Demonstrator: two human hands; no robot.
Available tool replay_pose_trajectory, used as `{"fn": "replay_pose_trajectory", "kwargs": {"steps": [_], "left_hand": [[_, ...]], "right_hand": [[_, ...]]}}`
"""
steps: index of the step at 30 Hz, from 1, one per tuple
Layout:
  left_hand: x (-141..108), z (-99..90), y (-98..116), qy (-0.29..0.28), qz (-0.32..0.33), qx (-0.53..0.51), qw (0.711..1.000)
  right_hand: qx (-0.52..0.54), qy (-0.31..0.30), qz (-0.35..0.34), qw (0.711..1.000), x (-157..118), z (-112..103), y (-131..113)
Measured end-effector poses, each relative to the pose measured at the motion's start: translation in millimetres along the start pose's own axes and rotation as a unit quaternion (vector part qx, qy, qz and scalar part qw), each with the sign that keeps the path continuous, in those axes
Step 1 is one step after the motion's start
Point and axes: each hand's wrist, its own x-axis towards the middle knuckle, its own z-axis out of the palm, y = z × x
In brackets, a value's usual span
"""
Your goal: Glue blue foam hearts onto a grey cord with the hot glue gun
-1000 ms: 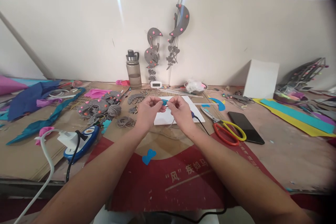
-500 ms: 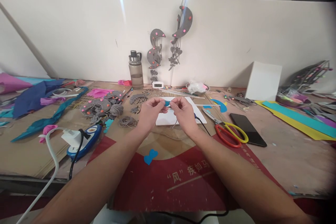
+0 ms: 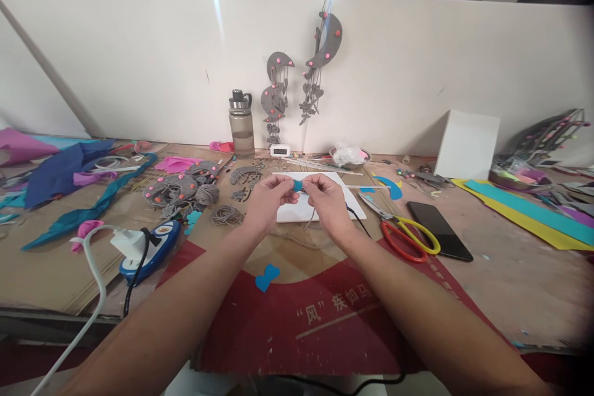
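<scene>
Between my fingertips is a small blue felt piece [image 3: 297,185], pinched from both sides above a white board [image 3: 297,213]. My left hand [image 3: 269,198] is closed on its left edge, thumb against forefinger. On the other edge my right hand [image 3: 325,198] pinches too, and the fingers cover much of the piece, so its full outline is hidden. A thin grey cord hangs below the right fingers. Nearer me, blue heart-shaped felt cutouts [image 3: 267,277] lie on the red and brown cardboard [image 3: 250,328].
Right of the board lie scissors [image 3: 403,238] with red and yellow handles and a black phone [image 3: 439,230]. Grey yarn [image 3: 226,215] and a blue power strip [image 3: 153,252] are at left. Behind stand a bottle [image 3: 242,127] and a small clock [image 3: 279,150]; grey moon ornaments [image 3: 328,40] hang on the wall.
The blue piece shows more of its face between the fingertips, having turned slightly. Both hands keep their pinch in nearly the same place. The whole view has shifted very slightly.
</scene>
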Motion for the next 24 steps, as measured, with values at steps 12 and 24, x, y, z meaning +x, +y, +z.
{"fn": "replay_pose_trajectory", "kwargs": {"steps": [12, 24], "left_hand": [[1, -3.8, 5, -0.046, -0.015, 0.054, 0.997], [-1, -3.7, 8, -0.031, 0.024, 0.124, 0.991]], "right_hand": [[0.008, 0.006, 0.024, 1.0, 2, -2, 1], [-0.075, -0.014, -0.027, 0.997, -7, -2, -11]]}}
